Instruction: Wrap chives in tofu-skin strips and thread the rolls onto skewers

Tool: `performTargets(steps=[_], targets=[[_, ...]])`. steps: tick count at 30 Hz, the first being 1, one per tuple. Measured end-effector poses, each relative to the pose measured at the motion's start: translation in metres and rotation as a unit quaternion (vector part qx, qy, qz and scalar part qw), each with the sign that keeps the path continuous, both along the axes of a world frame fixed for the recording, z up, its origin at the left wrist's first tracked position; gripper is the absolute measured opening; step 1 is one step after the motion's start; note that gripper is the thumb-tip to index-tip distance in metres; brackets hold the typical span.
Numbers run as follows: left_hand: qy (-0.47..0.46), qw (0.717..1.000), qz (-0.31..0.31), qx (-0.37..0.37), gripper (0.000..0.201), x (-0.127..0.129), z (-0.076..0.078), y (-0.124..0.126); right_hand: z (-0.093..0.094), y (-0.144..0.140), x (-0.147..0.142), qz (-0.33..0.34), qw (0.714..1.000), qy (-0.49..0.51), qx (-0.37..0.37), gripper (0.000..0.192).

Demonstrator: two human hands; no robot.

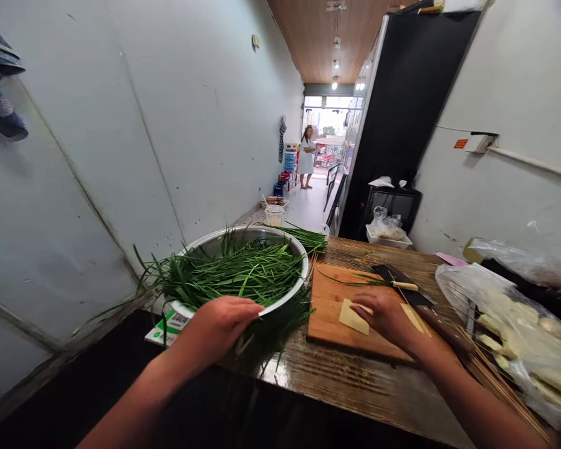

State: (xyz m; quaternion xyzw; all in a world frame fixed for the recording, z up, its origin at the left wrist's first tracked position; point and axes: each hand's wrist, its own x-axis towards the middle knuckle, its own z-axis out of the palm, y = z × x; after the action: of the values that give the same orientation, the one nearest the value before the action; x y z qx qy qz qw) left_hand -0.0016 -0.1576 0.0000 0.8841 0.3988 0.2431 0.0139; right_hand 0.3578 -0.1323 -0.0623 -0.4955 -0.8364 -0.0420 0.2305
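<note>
At the near rim of the steel bowl [303, 265], my left hand [227, 321] is closed, fingertips pressed together on green garlic chives [257, 337] that droop below it. More chives [243, 268] heap up in the bowl. Over the wooden cutting board [327, 280], my right hand [383, 312] pinches at a pale yellow tofu skin sheet [353, 317]; the hand covers part of it. Another pale sheet [415, 319] lies right of that hand, partly hidden by the wrist. Behind it, a small roll [404, 285] wraps a few chives near the cleaver [402, 284].
Thin wooden skewers [505, 386] lie along the table's right side, beside plastic bags [509, 312] of pale food. A chive bundle [308, 239] and plastic cup [275, 216] stand behind the bowl. A green-and-white card [168, 327] sits at left. A person [306, 156] stands near the doorway.
</note>
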Motion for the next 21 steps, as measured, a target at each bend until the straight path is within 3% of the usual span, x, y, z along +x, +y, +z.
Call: performTargets(steps=[3,5,8,10,15,21], targets=[[0.029,0.997,0.068,0.025,0.028,-0.03,0.001,0.021,0.041,0.043,-0.054,0.082,0.996,-0.023,0.003,0.027],[0.051,0.995,0.079,0.015,0.028,-0.038,-0.002,0.03,0.057,0.074,-0.098,0.109,0.99,-0.086,-0.011,0.025],[0.055,0.996,0.077,-0.007,0.028,-0.041,-0.006,0.035,0.06,0.111,-0.156,0.078,0.973,-0.211,-0.046,0.02],[0.046,0.996,0.072,-0.013,0.027,-0.042,-0.008,0.035,0.054,0.128,-0.181,0.059,0.967,-0.24,-0.055,0.019],[0.035,0.996,0.078,-0.007,0.026,-0.052,-0.004,0.036,0.042,0.145,-0.198,0.039,0.962,-0.262,-0.068,0.02],[0.02,0.996,0.082,-0.018,0.026,-0.053,0.005,0.058,0.057,0.15,-0.195,0.006,0.956,-0.282,-0.077,0.027]])
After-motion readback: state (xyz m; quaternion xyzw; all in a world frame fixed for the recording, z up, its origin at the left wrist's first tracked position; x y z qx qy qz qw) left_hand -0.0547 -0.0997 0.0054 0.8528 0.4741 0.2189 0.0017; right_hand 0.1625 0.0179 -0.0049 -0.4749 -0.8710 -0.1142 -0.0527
